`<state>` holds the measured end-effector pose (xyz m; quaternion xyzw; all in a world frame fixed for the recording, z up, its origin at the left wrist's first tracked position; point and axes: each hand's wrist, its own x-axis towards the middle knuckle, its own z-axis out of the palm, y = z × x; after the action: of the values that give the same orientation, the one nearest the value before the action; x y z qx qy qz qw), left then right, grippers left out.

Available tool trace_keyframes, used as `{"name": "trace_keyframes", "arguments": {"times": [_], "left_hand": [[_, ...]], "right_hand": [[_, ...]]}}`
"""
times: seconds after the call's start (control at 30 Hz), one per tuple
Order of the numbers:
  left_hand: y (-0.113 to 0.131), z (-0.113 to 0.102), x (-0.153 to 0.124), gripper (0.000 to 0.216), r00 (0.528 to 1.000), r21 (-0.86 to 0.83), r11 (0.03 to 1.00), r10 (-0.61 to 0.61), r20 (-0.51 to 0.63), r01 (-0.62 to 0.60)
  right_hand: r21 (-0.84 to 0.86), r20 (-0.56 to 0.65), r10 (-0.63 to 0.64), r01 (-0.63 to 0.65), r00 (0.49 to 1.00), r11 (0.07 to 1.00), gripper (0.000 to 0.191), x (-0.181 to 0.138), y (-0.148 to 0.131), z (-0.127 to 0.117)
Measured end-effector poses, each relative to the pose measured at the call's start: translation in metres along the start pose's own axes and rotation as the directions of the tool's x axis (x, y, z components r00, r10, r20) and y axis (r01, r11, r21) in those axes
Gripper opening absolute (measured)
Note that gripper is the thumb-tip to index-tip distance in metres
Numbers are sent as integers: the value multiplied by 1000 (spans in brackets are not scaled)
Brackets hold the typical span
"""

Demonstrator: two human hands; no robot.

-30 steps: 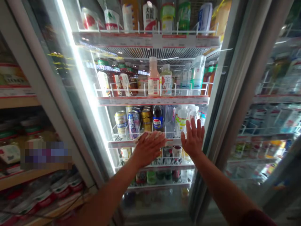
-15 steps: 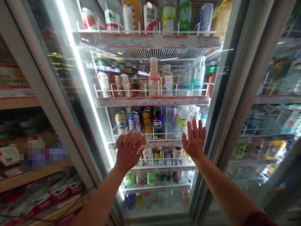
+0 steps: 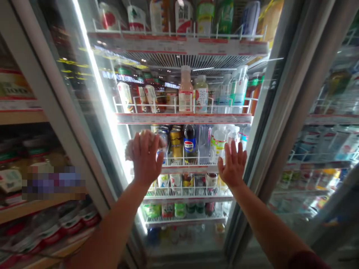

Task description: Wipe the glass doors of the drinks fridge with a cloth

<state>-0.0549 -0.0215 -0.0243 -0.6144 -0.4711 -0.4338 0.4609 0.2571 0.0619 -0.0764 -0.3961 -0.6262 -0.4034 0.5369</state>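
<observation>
My left hand (image 3: 146, 157) presses a pale cloth (image 3: 129, 149) flat against the glass door (image 3: 202, 239) of a drinks fridge, at the door's left side level with the shelf of cans. Its fingers lie spread over the cloth. My right hand (image 3: 232, 166) rests open and flat on the same glass near the door's right frame (image 3: 263, 112), fingers pointing up. Behind the glass stand cans (image 3: 176, 142), a dark cola bottle (image 3: 190, 140) and clear water bottles (image 3: 220, 140).
Wire shelves (image 3: 182, 118) inside the fridge carry several rows of bottles and cartons above and below my hands. A second glass-door fridge (image 3: 328, 123) stands to the right. Wooden shelves (image 3: 25, 119) with packaged goods are on the left. A bright light strip (image 3: 98, 86) runs down the fridge's left side.
My left hand has slid the cloth across the glass to the left and upward. My right hand has stayed nearly still on the glass.
</observation>
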Motion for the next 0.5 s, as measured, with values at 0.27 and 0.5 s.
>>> {"name": "trace_keyframes", "arguments": {"times": [0.27,0.5], "left_hand": [[65,19,-13,56,952,-86,956,289,103,-281],[51,11,63,63,994,-51,995,89,57,-86]], "right_hand": [[21,3,-7,7,1000,1000,72,0,0,0],[27,16,10,-10,1000,1000,75,0,0,0]]}}
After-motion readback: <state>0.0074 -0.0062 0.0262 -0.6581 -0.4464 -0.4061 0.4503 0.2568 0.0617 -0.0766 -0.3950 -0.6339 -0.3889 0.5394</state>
